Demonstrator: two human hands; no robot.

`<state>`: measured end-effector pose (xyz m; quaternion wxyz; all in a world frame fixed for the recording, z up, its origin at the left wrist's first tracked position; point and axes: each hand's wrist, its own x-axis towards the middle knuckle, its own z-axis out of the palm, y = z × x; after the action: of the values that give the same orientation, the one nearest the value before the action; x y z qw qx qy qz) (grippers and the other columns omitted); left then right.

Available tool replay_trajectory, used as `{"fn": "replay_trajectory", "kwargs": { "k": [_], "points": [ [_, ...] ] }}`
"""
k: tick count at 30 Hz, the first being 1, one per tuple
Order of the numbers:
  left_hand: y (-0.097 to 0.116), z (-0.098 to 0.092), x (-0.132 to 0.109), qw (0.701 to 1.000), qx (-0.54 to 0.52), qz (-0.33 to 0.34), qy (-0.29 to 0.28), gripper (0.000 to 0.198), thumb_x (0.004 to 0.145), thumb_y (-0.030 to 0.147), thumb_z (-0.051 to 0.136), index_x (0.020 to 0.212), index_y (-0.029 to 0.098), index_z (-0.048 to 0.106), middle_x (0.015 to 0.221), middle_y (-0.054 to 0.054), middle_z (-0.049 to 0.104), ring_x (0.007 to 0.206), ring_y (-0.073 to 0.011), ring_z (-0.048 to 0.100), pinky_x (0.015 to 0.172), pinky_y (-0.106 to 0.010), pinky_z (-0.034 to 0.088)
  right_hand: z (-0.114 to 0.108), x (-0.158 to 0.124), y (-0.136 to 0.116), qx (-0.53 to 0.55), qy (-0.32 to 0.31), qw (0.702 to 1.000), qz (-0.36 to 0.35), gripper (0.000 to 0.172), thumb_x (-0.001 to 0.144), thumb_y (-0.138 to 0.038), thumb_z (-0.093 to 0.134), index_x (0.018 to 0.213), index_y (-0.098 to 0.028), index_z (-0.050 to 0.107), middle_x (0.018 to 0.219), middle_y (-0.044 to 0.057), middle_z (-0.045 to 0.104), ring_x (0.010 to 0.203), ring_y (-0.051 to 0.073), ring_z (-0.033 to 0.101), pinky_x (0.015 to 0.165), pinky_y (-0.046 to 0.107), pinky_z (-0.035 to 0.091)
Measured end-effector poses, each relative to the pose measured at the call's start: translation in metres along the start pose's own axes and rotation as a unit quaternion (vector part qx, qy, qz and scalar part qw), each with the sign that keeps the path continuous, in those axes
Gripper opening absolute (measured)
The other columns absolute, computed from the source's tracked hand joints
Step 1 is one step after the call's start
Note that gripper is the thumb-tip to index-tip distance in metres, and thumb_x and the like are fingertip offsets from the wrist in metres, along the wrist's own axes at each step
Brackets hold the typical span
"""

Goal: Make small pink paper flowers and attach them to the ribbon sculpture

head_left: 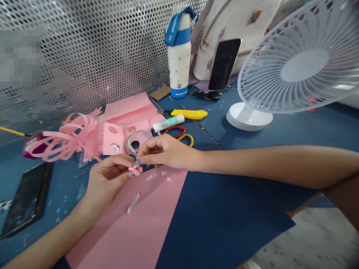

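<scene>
Between the fingertips of my left hand is a small pink folded paper piece. My right hand is pinched closed at the top of that piece; whatever its fingertips hold is too small to make out. Both hands are above the upper part of a pink paper sheet. Several small white bits and a longer white strip lie on the sheet. Just behind the hands sits a roll of tape, partly over a pink card with round holes.
Pink paper strips and a phone are at the left. Behind the hands lie scissors, a glue stick and a yellow cutter. Farther back stand a bottle, another phone, a bag and a fan.
</scene>
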<state>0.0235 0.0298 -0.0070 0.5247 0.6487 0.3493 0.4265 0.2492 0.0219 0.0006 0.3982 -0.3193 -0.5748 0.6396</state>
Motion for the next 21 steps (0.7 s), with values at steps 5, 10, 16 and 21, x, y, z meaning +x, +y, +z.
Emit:
{"fn": "replay_trajectory", "kwargs": {
  "k": [5,10,16,21],
  "points": [
    [-0.001,-0.001,-0.001,1.000,0.001,-0.007,0.001,0.017,0.069,0.011,0.089,0.078,0.022,0.079,0.083,-0.002,0.076,0.076,-0.0152,0.074,0.075,-0.023,0.064,-0.001,0.002,0.002,-0.013,-0.004,1.000,-0.006,0.028,0.080,-0.041,0.082,0.082,-0.015,0.072,0.078,-0.001,0.065,0.070,0.009,0.057,0.060,0.021,0.047],
    [-0.002,-0.001,-0.001,1.000,-0.007,-0.009,-0.007,0.017,0.070,0.010,0.088,0.078,0.021,0.078,0.082,-0.002,0.076,0.076,-0.0150,0.074,0.074,-0.023,0.064,-0.003,0.004,0.005,-0.023,0.002,0.999,-0.022,0.011,0.086,-0.025,0.074,0.083,-0.015,0.071,0.079,-0.001,0.066,0.069,0.009,0.056,0.060,0.020,0.047],
    [-0.002,-0.001,0.001,1.000,0.002,-0.007,-0.008,0.015,0.072,0.012,0.088,0.078,0.022,0.079,0.083,-0.001,0.077,0.076,-0.0124,0.074,0.075,-0.018,0.062,-0.005,0.007,0.003,-0.031,0.017,0.998,-0.044,0.008,0.088,-0.019,0.069,0.081,-0.015,0.068,0.078,-0.002,0.063,0.068,0.008,0.055,0.059,0.019,0.049],
    [0.000,0.001,0.001,1.000,-0.015,-0.004,-0.014,0.014,0.072,0.011,0.087,0.076,0.020,0.077,0.080,-0.001,0.075,0.072,-0.0114,0.071,0.072,-0.018,0.062,-0.010,0.011,0.003,-0.060,0.064,0.994,-0.070,0.009,0.091,-0.018,0.064,0.082,-0.017,0.063,0.075,-0.003,0.059,0.066,0.009,0.054,0.057,0.020,0.048]
  ]
}}
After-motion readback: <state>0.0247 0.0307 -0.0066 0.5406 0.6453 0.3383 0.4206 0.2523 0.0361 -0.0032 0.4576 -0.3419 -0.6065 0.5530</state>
